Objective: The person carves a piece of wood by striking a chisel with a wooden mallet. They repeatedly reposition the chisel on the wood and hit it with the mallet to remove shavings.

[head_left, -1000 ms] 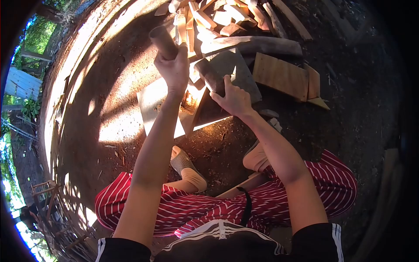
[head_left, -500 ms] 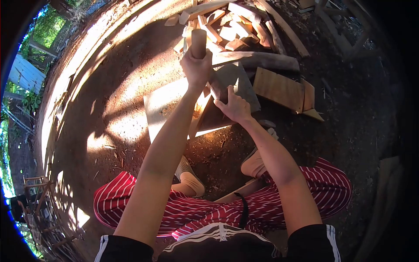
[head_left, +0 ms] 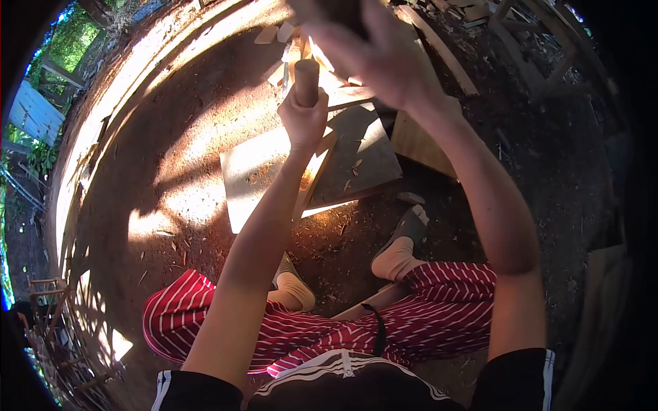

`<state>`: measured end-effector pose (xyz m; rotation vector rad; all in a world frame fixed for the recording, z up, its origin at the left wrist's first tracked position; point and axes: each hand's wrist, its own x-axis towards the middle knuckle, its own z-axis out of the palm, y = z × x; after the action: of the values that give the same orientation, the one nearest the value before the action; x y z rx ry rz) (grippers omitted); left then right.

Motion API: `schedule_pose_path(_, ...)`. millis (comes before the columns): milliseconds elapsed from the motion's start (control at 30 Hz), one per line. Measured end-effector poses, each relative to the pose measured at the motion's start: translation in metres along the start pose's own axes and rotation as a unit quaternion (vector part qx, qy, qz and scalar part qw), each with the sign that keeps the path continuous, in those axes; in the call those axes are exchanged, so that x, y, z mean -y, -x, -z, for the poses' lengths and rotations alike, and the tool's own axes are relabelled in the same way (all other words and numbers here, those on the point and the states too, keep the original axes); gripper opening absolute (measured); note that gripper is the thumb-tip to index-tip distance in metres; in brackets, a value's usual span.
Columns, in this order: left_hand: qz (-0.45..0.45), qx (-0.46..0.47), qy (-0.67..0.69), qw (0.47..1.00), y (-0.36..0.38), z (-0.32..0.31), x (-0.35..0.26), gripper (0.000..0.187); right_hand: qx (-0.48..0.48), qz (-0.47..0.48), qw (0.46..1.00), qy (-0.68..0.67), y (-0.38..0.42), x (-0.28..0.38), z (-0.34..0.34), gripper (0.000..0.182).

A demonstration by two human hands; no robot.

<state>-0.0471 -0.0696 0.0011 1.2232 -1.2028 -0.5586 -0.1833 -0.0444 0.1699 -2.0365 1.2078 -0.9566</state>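
My left hand (head_left: pixel 303 118) is wrapped round a cylindrical wooden handle (head_left: pixel 307 83), whose rounded end points up. Below it, a pale wood piece (head_left: pixel 317 171) stands on a flat board (head_left: pixel 356 164) on the ground, with shavings around. My right hand (head_left: pixel 391 58) is raised high, close to the camera and smeared by motion. A dark object (head_left: pixel 339 15) shows at the top edge against its palm and fingers; its shape cannot be made out.
Cut wood pieces (head_left: pixel 329 65) lie in a sunlit pile beyond the board. A plywood piece (head_left: pixel 421 145) lies to the right, and a long strip (head_left: pixel 442 51) behind it. My feet, in sandals, rest just this side of the board.
My right hand has risen from beside the wood, near the board, up to the top of the view, with the dark object. My left hand has shifted slightly down and still grips the handle.
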Motion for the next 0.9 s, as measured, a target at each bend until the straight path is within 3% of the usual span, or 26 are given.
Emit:
schedule_pose_path(33,-0.005,-0.01,0.019,1.0,0.001,0.0,0.0,0.019,0.053,-0.057,0.99,0.114,0.002,0.007,-0.004,0.066)
schedule_pose_path(67,-0.006,-0.01,0.021,1.0,0.003,0.0,0.0,0.019,0.034,0.003,0.96,0.276,0.001,-0.002,-0.024,0.069)
schedule_pose_path(133,-0.075,-0.003,0.007,0.997,0.006,-0.004,0.0,0.018,0.068,0.0,0.96,0.272,-0.007,0.001,-0.005,0.068)
schedule_pose_path(200,-0.023,0.009,0.016,1.0,0.004,-0.005,0.008,0.019,0.128,-0.038,0.973,0.187,-0.014,0.009,0.006,0.061)
schedule_pose_path(233,0.028,0.017,0.021,0.999,0.003,-0.004,0.01,0.019,0.105,0.043,0.982,0.153,-0.024,0.01,0.009,0.056)
schedule_pose_path(300,0.017,0.007,-0.015,1.0,0.003,0.0,0.013,0.019,0.082,0.055,0.993,0.06,-0.023,0.013,0.014,0.056)
schedule_pose_path(333,0.006,-0.012,-0.019,1.0,0.001,0.001,0.013,0.019,0.012,0.054,0.993,0.105,-0.016,0.013,0.007,0.059)
schedule_pose_path(367,-0.009,-0.026,-0.023,0.999,-0.001,0.003,0.014,0.02,0.095,0.064,0.991,0.064,-0.014,0.005,-0.002,0.056)
schedule_pose_path(433,-0.044,-0.001,0.007,0.999,0.0,0.008,0.012,0.021,0.021,0.042,0.951,0.304,0.009,-0.005,-0.026,0.056)
schedule_pose_path(467,-0.053,-0.006,0.009,0.999,0.001,0.003,0.01,0.023,0.175,-0.03,0.932,0.315,-0.005,0.001,-0.004,0.061)
schedule_pose_path(500,-0.06,-0.017,0.009,0.998,0.0,-0.001,0.01,0.025,0.173,-0.031,0.931,0.319,-0.017,-0.001,0.004,0.061)
schedule_pose_path(533,0.029,-0.012,0.023,0.999,0.0,0.0,0.008,0.022,0.14,0.03,0.962,0.233,-0.024,-0.008,0.006,0.058)
schedule_pose_path(567,0.04,0.005,0.054,0.998,-0.001,0.003,0.007,0.02,0.106,0.09,0.98,0.142,-0.025,-0.006,0.008,0.056)
schedule_pose_path(600,0.059,0.009,0.042,0.997,0.001,0.007,0.004,0.021,0.169,0.019,0.984,0.049,-0.029,-0.001,0.014,0.066)
schedule_pose_path(633,0.073,0.011,0.028,0.997,0.0,0.011,-0.002,0.022,0.13,0.065,0.989,0.012,-0.019,0.017,0.019,0.06)
schedule_pose_path(700,0.035,-0.009,0.038,0.999,-0.001,0.013,0.0,0.023,0.077,0.105,0.991,0.028,-0.024,0.003,0.0,0.069)
schedule_pose_path(733,-0.003,-0.022,0.053,0.998,-0.001,0.011,0.001,0.023,0.044,0.063,0.962,0.261,-0.01,-0.022,-0.025,0.08)
schedule_pose_path(767,-0.009,-0.017,0.056,0.998,-0.001,0.008,0.003,0.023,0.142,-0.05,0.968,0.203,-0.007,-0.012,-0.022,0.074)
schedule_pose_path(833,-0.088,-0.045,0.033,0.995,-0.003,0.002,0.011,0.022,0.14,0.044,0.944,0.296,-0.011,0.004,0.002,0.065)
schedule_pose_path(867,-0.038,-0.041,-0.002,0.998,-0.004,0.004,0.004,0.021,0.157,0.026,0.967,0.201,-0.022,0.006,0.005,0.066)
schedule_pose_path(900,0.042,-0.008,0.052,0.998,0.001,0.008,-0.001,0.027,0.174,0.003,0.979,0.103,-0.031,0.007,0.008,0.066)
